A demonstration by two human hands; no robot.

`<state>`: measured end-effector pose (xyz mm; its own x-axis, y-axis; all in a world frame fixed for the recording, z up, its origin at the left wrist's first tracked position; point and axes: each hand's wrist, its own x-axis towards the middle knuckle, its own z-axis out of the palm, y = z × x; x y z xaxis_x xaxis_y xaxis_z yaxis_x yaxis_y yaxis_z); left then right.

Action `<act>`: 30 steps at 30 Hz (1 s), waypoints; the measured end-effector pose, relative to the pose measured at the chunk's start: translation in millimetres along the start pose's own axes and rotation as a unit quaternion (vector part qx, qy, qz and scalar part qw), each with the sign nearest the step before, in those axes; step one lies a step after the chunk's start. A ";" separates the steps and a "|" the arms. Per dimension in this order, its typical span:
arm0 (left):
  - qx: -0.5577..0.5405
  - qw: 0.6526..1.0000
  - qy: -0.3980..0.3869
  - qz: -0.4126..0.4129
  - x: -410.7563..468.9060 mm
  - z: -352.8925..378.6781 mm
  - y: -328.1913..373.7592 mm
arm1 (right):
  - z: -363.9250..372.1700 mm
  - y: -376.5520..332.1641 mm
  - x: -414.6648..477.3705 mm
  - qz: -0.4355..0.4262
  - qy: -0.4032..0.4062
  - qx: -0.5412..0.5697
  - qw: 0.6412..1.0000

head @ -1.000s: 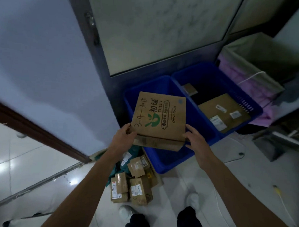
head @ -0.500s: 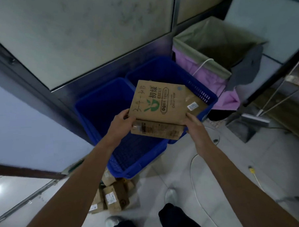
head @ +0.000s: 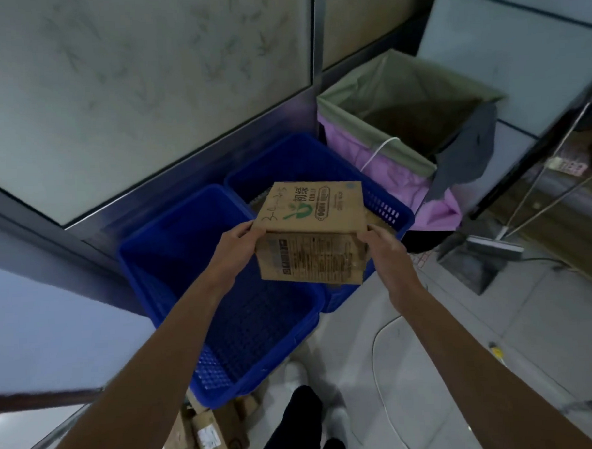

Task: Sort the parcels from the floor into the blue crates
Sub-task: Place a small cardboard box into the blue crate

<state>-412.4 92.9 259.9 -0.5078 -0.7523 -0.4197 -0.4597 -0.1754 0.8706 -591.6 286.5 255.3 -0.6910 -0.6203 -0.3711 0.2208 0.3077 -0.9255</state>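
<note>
While both hands grip it, left hand (head: 236, 242) and right hand (head: 380, 244) at opposite sides, cardboard box (head: 310, 232) hangs above right blue crate (head: 387, 210); left blue crate (head: 160, 260) just beside that crate.

Dim, bluish indoor light, soft overall blur, wide-angle bending at the edges.

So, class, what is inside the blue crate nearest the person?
The near blue crate shows only its bare mesh floor, no parcel. The left hand, its forearm and the held cardboard box hide the far right part.
</note>
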 end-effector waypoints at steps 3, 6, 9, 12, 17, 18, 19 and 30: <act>-0.029 0.999 -0.021 -0.001 28.9 -3.3 8.9 | 4.8 -20.2 23.5 -0.019 -0.015 -0.012 1.000; -0.061 0.998 -0.031 -0.002 52.9 1.6 17.0 | 5.5 -30.7 48.4 -0.017 -0.019 -0.018 1.000; -0.073 0.997 -0.021 -0.013 72.3 14.8 21.9 | 6.6 -31.0 73.0 -0.001 0.002 -0.043 0.999; -0.082 0.995 -0.024 -0.051 86.9 30.5 14.1 | 3.4 -24.0 93.8 0.007 0.022 -0.065 0.998; -0.104 0.988 -0.086 -0.076 111.1 40.2 4.8 | -2.0 -19.3 128.6 0.036 0.023 -0.059 0.997; -0.096 0.989 -0.095 -0.066 114.1 42.4 3.9 | -4.1 -18.0 137.7 0.041 0.013 -0.059 0.997; -0.085 0.989 -0.112 -0.055 118.4 45.7 2.5 | -6.2 -17.1 147.4 0.043 0.002 -0.065 0.997; -0.030 0.993 0.042 -0.105 182.6 128.4 -5.3 | -40.3 -42.9 302.0 0.018 -0.100 -0.187 0.977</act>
<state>-596.2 38.0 145.6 -0.3416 -0.7455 -0.5722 -0.5027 -0.3695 0.7815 -837.5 115.0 186.0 -0.5305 -0.7221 -0.4441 -0.0509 0.5500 -0.8336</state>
